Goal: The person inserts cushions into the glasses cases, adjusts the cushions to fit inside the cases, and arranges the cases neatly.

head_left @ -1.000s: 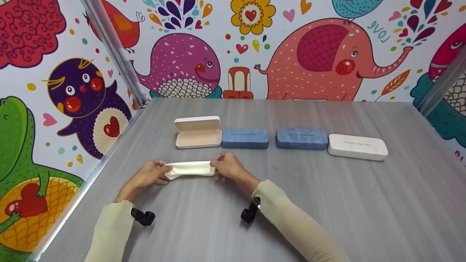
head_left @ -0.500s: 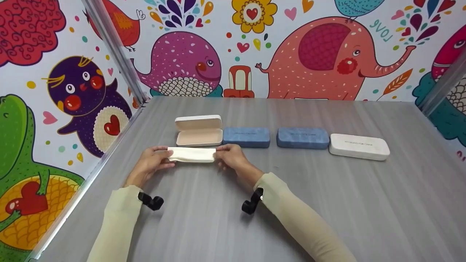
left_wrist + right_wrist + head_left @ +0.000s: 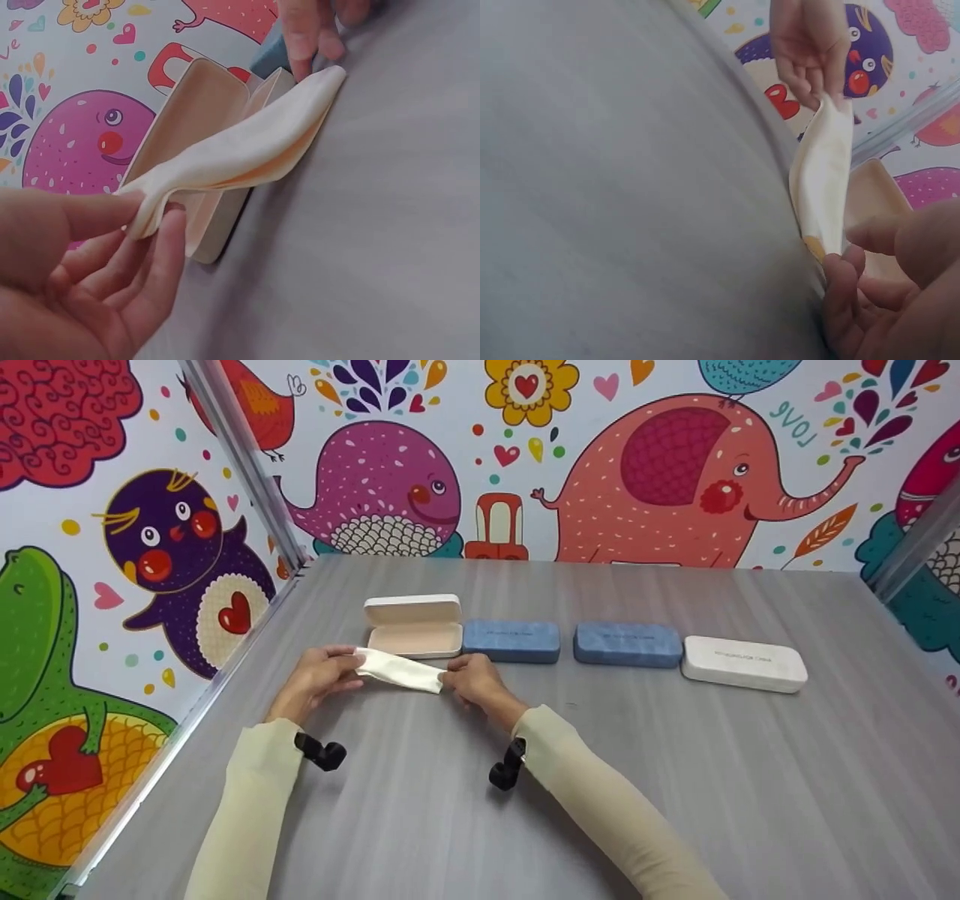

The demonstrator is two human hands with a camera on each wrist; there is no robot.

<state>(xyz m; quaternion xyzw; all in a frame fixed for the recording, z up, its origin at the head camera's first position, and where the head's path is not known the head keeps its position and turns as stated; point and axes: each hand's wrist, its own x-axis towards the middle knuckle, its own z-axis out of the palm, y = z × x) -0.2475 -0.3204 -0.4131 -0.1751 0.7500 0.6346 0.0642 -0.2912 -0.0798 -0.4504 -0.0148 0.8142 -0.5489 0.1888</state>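
A folded cream cloth is stretched between both hands just in front of the open white glasses case. My left hand pinches its left end between thumb and fingers; the left wrist view shows the layers of the cloth bunched there. At the other end, my right hand grips the cloth's corner with its fingertips, and in the right wrist view an orange patch shows near that corner. The cloth slants, its left end farther from me than its right. Inside the case, the visible lining is beige.
Right of the open case lie a blue case, a second blue case and a closed white case, in a row on the grey table. A cartoon-printed wall stands behind, another at the left.
Both hands have carried the cloth away from me toward the open case. Its left end has swung farther back, so the cloth now slants instead of lying level. The cases have stayed put.
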